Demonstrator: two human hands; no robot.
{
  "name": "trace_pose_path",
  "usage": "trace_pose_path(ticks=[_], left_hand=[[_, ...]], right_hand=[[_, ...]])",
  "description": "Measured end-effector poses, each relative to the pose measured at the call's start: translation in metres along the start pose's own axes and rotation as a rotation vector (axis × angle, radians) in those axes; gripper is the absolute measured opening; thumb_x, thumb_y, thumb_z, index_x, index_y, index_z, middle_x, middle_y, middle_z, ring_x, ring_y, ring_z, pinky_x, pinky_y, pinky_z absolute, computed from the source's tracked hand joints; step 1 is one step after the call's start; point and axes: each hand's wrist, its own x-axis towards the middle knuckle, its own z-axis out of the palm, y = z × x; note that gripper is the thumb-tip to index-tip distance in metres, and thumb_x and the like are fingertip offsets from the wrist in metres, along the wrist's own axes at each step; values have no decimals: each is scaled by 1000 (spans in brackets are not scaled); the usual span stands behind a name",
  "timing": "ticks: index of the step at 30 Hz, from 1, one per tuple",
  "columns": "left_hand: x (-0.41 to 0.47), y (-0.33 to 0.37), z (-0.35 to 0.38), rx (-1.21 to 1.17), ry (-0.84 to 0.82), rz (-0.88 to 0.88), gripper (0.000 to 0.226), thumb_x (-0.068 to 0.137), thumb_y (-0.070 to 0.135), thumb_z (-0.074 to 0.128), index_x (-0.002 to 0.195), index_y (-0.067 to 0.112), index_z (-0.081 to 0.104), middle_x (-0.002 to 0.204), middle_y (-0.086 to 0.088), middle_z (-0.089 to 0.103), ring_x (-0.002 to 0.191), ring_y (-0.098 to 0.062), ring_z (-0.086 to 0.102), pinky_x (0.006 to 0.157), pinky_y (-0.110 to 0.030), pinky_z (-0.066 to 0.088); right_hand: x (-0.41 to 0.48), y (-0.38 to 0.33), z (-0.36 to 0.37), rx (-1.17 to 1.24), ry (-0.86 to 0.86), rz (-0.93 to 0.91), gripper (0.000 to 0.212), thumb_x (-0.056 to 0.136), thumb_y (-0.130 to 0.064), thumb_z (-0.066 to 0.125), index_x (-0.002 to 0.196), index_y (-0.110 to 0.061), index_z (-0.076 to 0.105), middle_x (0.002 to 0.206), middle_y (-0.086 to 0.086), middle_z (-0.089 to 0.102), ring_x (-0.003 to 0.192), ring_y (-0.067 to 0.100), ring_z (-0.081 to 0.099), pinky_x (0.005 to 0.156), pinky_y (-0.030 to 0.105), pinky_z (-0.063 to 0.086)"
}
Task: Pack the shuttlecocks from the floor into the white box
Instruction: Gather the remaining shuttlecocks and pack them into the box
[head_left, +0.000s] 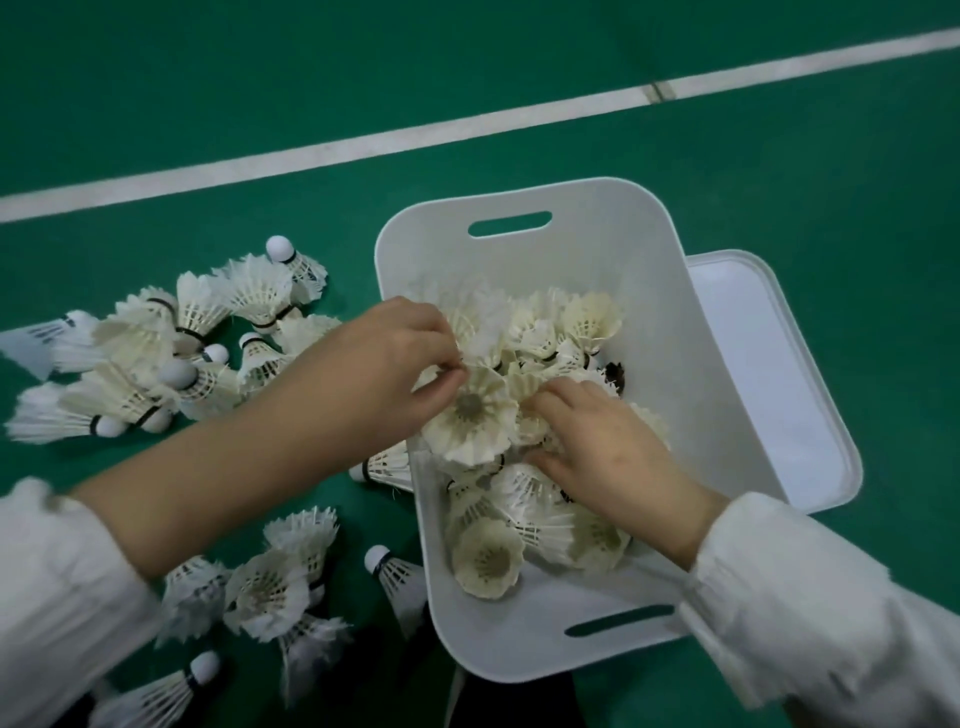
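light: dim, even | shadows: soft | blur: sleeves, frame edges | distortion: wide-angle bowing

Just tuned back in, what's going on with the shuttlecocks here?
A person is packing by hand. The left hand pinches the feathers of a shuttlecock on top of the pile inside the white box. The right hand rests on that pile; whether it grips anything is unclear. The box is partly filled, and many loose shuttlecocks lie on the green floor on the person's left side of it.
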Motion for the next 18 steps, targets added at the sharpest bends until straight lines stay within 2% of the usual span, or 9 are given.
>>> trace_pose_path(ticks=[2, 5, 7, 9, 11, 13, 16, 18], left_hand=[[4, 1, 2, -10, 6, -36, 20, 88, 27, 56, 88, 12, 69, 93, 1, 64, 91, -16, 55, 80, -30, 43], [6, 5, 6, -60, 13, -73, 22, 88, 29, 52, 89, 14, 68, 92, 4, 62, 91, -14, 53, 81, -31, 44], [5, 10, 10, -86, -2, -66, 21, 89, 29, 52, 88, 14, 67, 92, 4, 61, 90, -13, 52, 81, -34, 45], [4, 15, 12, -86, -23, -51, 24, 89, 31, 50, 89, 15, 67, 91, 5, 61, 90, -13, 51, 81, -35, 45], [3, 19, 9, -100, -37, -51, 31, 88, 39, 45, 93, 17, 66, 94, 6, 60, 92, -11, 51, 84, -33, 45], [3, 19, -1, -150, -30, -90, 35, 87, 43, 41, 103, 19, 62, 102, 7, 59, 97, -9, 51, 87, -28, 42], [3, 11, -16, -188, 18, -144, 22, 91, 25, 48, 113, 21, 49, 112, 5, 58, 104, -10, 54, 88, -24, 41], [3, 7, -23, -198, 66, -183, 25, 92, 14, 47, 115, 22, 40, 109, -1, 61, 97, -20, 59, 84, -37, 48]], right_hand=[[-11, -3, -14, 146, 106, 15, 60, 86, -30, 60, 137, -21, 32, 121, -2, 54, 107, 16, 52, 87, 28, 43], [-27, -12, -29, 269, 150, -38, 65, 87, -34, 60, 136, -38, 18, 101, -16, 54, 80, 1, 55, 65, 17, 45], [-31, -19, -28, 217, 145, -93, 54, 87, -35, 58, 132, -39, 28, 96, -19, 50, 73, -3, 52, 61, 14, 46], [-28, -22, -22, 170, 120, -112, 32, 86, -37, 49, 117, -31, 49, 96, -12, 52, 70, 1, 48, 61, 27, 51], [-24, -22, -18, 162, 100, -81, 30, 84, -39, 41, 102, -24, 59, 94, -7, 53, 69, 3, 42, 61, 32, 50], [-22, -19, -19, 193, 118, 5, 29, 86, -40, 45, 100, -24, 64, 93, -7, 55, 67, 2, 43, 64, 30, 47], [-21, -15, -25, 297, 181, 118, 18, 87, -36, 57, 99, -27, 67, 93, -9, 55, 76, 4, 53, 66, 23, 40], [-17, -18, -26, 280, 180, 116, 19, 86, -38, 58, 99, -28, 69, 99, -9, 52, 78, 0, 48, 67, 20, 35]])
